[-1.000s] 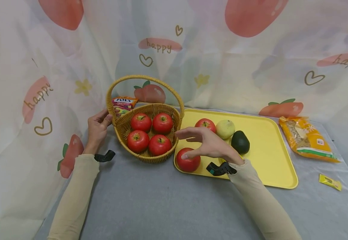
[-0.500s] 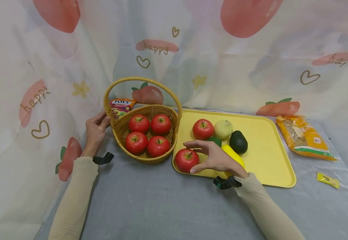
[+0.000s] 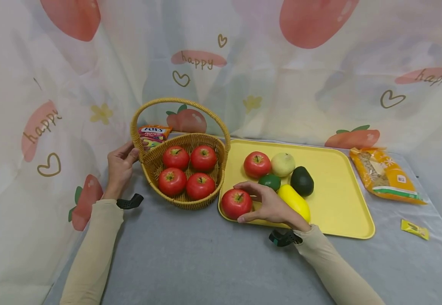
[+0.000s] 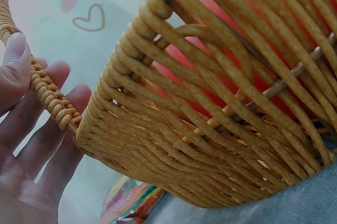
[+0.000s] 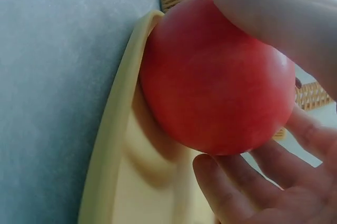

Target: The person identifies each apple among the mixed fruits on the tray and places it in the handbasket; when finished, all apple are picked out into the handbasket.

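Note:
With thumb and fingers, my left hand [image 3: 120,167] pinches the foot of the handle [image 4: 50,95] on a wicker basket [image 3: 190,204]. Several red apples [image 3: 201,186] lie inside that basket. My right hand [image 3: 269,205] has its thumb and fingers around another red apple [image 3: 233,204] at the near left corner of a yellow tray [image 3: 339,207]. In the right wrist view this apple [image 5: 216,82] sits close against the tray's rim [image 5: 108,129], thumb on one side, fingers on the other. Whether it is off the tray I cannot tell.
The tray also holds a red apple [image 3: 257,164], a pale round fruit [image 3: 283,164], a dark green avocado [image 3: 302,181], a small green fruit [image 3: 270,182] and a yellow mango [image 3: 294,201]. Around it lie an orange bag [image 3: 386,176], a small yellow packet [image 3: 415,229] and a candy bag [image 3: 154,133].
My right hand has come down from above the near-left apple and closed in around it, uncovering the mango and small green fruit. My left hand stays at the basket handle.

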### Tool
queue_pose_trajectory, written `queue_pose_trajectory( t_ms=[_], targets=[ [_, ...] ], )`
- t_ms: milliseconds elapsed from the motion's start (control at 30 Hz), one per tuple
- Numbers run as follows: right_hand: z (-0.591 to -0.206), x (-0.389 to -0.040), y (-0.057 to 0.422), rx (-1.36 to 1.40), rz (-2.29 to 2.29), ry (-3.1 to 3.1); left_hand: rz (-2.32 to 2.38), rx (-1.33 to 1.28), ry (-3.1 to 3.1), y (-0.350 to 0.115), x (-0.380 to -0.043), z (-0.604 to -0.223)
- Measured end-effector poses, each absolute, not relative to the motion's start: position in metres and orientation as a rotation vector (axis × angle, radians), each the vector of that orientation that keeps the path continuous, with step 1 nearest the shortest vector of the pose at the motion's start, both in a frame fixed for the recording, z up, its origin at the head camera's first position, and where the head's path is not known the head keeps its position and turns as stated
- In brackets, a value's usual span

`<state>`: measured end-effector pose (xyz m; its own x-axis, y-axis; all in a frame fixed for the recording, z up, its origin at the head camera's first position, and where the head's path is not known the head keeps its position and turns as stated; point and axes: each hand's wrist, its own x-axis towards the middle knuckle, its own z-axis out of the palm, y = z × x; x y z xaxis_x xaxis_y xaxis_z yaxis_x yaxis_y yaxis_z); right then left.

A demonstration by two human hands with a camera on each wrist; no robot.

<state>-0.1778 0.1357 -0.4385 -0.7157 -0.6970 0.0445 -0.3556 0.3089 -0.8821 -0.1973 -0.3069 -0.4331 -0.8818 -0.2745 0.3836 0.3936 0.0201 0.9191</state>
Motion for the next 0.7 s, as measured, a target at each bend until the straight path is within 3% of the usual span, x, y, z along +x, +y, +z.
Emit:
queue_pose_trajectory(
  t_ms=[333, 700],
  targets=[
    [-0.436, -0.177, 0.139, -0.864, -1.433, 2.197, -1.922, -0.115, -1.848, -0.307, -0.196, -0.433],
    [-0.406, -0.182, 0.133, -0.813, -1.604, 2.078, -1.927, -0.107, -1.853, -0.308, -0.196, -0.432]
  ],
)
